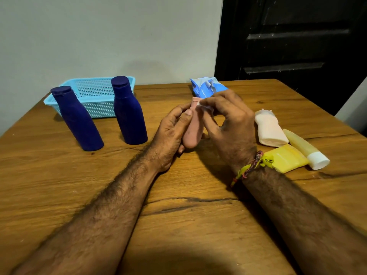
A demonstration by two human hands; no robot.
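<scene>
Partly behind fingers [186, 118]: pink bottle [193, 133], wipe [201, 105].

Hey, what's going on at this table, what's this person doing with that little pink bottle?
A person seems to be wiping a pink bottle clean. The left hand grips its body while the right hand pinches a white wipe against its top. A blue wipe pack lies just behind. Two dark blue bottles stand at the left before a light blue basket. A white bottle, a yellow tube and a yellow packet lie at the right.
</scene>
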